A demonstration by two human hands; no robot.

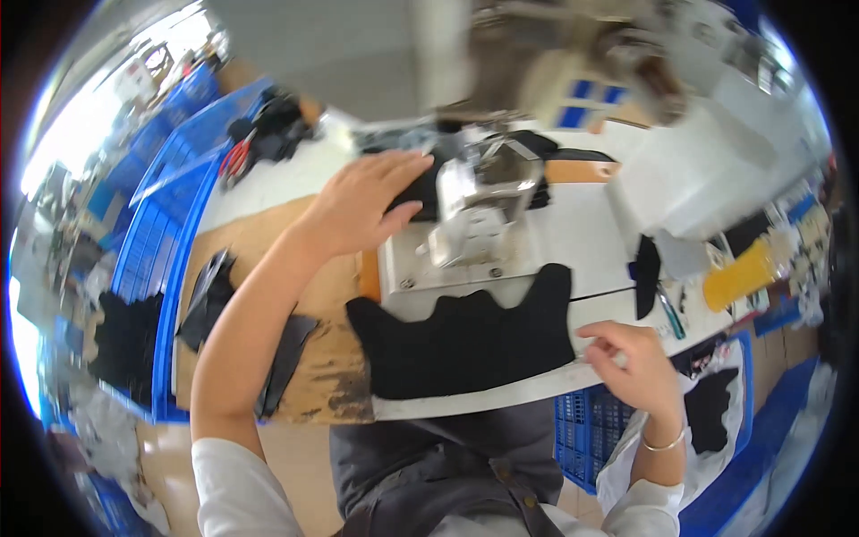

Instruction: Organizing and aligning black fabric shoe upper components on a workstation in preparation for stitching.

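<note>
A black cut fabric piece [465, 345] with a notched upper edge lies flat at the table's front edge, before the metal head of a sewing machine [483, 210]. My left hand [371, 201] reaches to the left of the machine head, fingers stretched out and thumb apart. Its fingertips are at dark fabric pieces [416, 192] beside the machine; whether they touch is unclear. Just right of the front piece, my right hand [633, 362] hovers by the table edge. Its fingers are bent, with a gap between thumb and forefinger and nothing visible between them.
Brown board [331, 345] covers the table's left part, with dark scraps [210, 300] on it. A blue crate [165, 242] stands to the left, another [586, 430] below the right edge. A teal-handled tool [671, 313] and a yellow bottle-like container [738, 282] are at right; red-handled scissors [235, 161] lie far left.
</note>
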